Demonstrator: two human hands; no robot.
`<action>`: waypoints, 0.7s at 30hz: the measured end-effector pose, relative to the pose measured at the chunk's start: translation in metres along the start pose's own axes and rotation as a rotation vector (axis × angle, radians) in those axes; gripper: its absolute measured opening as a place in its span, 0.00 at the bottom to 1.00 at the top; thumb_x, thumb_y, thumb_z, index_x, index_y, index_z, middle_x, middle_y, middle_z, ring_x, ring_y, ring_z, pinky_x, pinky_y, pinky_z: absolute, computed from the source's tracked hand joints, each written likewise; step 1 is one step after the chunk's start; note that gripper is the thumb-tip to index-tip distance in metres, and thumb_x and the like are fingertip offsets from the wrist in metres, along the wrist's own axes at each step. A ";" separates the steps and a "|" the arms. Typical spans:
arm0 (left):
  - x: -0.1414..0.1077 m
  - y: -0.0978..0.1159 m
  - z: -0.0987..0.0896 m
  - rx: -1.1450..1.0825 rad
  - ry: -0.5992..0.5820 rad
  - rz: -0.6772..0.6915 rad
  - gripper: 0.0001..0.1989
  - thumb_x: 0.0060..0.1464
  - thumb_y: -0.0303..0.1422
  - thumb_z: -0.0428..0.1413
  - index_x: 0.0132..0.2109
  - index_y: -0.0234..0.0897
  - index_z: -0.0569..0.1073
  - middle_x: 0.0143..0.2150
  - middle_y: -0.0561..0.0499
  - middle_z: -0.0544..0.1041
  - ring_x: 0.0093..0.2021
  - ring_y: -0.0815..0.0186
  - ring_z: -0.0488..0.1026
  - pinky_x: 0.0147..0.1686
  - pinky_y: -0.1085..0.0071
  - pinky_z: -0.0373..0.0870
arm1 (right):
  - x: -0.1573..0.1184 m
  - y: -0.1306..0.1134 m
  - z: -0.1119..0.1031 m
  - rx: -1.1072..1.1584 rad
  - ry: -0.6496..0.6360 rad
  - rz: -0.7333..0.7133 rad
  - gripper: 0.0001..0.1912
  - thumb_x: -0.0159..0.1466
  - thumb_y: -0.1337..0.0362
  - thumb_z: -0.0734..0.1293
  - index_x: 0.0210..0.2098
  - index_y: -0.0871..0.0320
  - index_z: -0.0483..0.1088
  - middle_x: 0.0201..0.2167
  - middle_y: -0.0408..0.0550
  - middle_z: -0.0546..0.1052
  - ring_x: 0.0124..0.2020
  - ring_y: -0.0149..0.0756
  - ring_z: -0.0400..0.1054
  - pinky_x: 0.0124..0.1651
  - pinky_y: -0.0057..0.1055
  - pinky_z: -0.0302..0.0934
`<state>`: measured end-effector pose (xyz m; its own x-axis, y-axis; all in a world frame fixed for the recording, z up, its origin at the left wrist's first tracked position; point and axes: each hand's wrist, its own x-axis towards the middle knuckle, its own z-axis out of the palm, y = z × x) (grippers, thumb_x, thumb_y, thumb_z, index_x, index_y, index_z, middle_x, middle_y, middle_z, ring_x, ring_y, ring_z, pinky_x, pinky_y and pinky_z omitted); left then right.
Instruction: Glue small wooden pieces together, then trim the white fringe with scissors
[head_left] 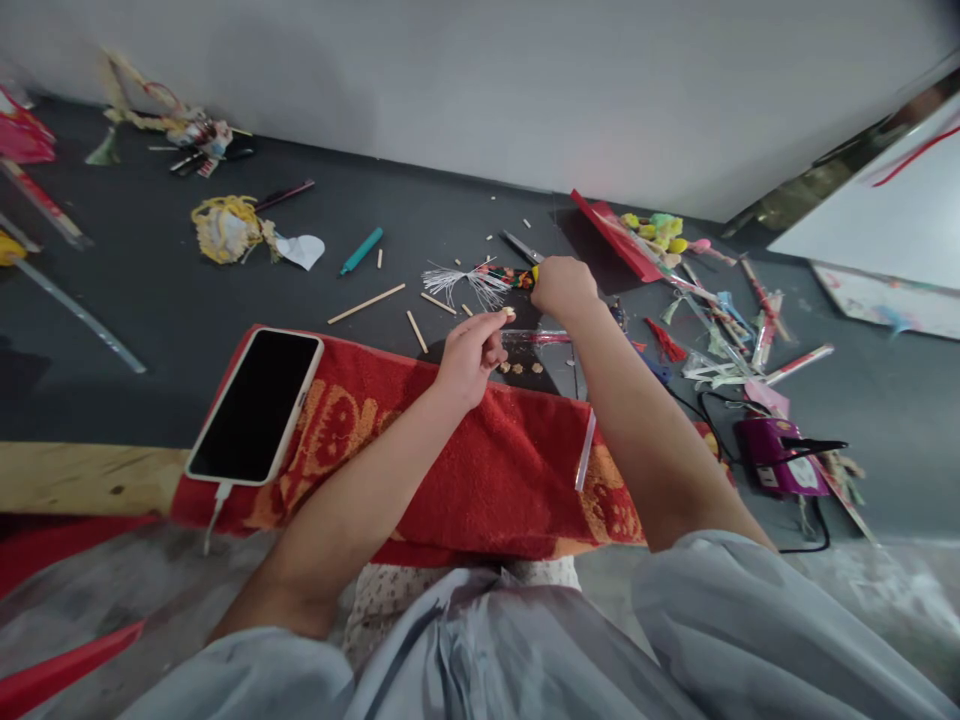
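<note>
My left hand (471, 358) is closed in a pinch on a small pale piece (509, 314), held above the dark table. Just below it lie several small tan flower-shaped pieces (517, 369). My right hand (564, 286) is curled shut further forward, and its fingers are turned away, so what it grips is hidden. Beside that hand are a bundle of white strands (466, 284), a strip of patterned fabric (510, 276) reaching the knuckles, and the metal blades of scissors (519, 246). Short wooden sticks (417, 332) lie left of the strands.
A red towel (480, 450) covers the table's front edge, with a charging phone (256, 405) on its left end. A teal marker (361, 251) lies behind. Right are a red folded sheet (616, 236), wrapped sticks (799, 364) and a purple box (781, 458) with a black cable.
</note>
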<state>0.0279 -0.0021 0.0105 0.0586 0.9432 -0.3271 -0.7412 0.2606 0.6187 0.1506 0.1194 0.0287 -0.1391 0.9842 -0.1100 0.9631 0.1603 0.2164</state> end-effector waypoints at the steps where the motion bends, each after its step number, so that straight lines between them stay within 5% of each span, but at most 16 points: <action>1: 0.000 0.000 0.000 0.003 0.002 -0.002 0.06 0.54 0.27 0.57 0.29 0.31 0.74 0.16 0.61 0.59 0.15 0.81 0.52 0.20 0.79 0.50 | -0.001 0.001 0.001 -0.001 0.000 -0.007 0.18 0.61 0.71 0.62 0.48 0.70 0.75 0.46 0.68 0.78 0.47 0.53 0.74 0.48 0.40 0.67; 11: 0.000 0.000 0.000 -0.001 -0.017 -0.003 0.07 0.55 0.27 0.56 0.29 0.30 0.74 0.16 0.61 0.59 0.15 0.81 0.52 0.19 0.80 0.50 | -0.004 0.005 0.003 0.004 0.013 -0.042 0.18 0.60 0.72 0.61 0.46 0.70 0.76 0.44 0.69 0.78 0.47 0.53 0.73 0.47 0.40 0.65; 14: 0.000 0.001 0.000 -0.007 -0.012 -0.003 0.07 0.55 0.27 0.56 0.30 0.30 0.74 0.16 0.61 0.60 0.15 0.81 0.53 0.19 0.80 0.50 | -0.010 0.014 0.003 0.120 0.104 -0.050 0.15 0.60 0.70 0.60 0.40 0.67 0.76 0.41 0.66 0.79 0.45 0.53 0.73 0.46 0.41 0.64; 18: -0.001 0.001 0.001 -0.002 -0.021 -0.014 0.07 0.55 0.28 0.56 0.30 0.31 0.75 0.16 0.61 0.59 0.15 0.81 0.53 0.19 0.79 0.51 | -0.035 0.028 0.004 0.611 0.258 -0.170 0.07 0.59 0.65 0.64 0.31 0.60 0.73 0.30 0.52 0.78 0.35 0.40 0.73 0.42 0.36 0.65; 21: -0.003 0.000 0.002 0.023 -0.033 -0.021 0.07 0.55 0.28 0.56 0.29 0.31 0.75 0.16 0.61 0.59 0.15 0.81 0.53 0.19 0.79 0.52 | -0.064 0.032 0.007 1.245 0.210 -0.267 0.07 0.58 0.60 0.68 0.30 0.57 0.71 0.26 0.44 0.75 0.28 0.32 0.71 0.36 0.31 0.67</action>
<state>0.0288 -0.0042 0.0131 0.0969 0.9436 -0.3166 -0.7236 0.2852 0.6285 0.1920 0.0610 0.0361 -0.2837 0.9438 0.1694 0.4490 0.2868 -0.8462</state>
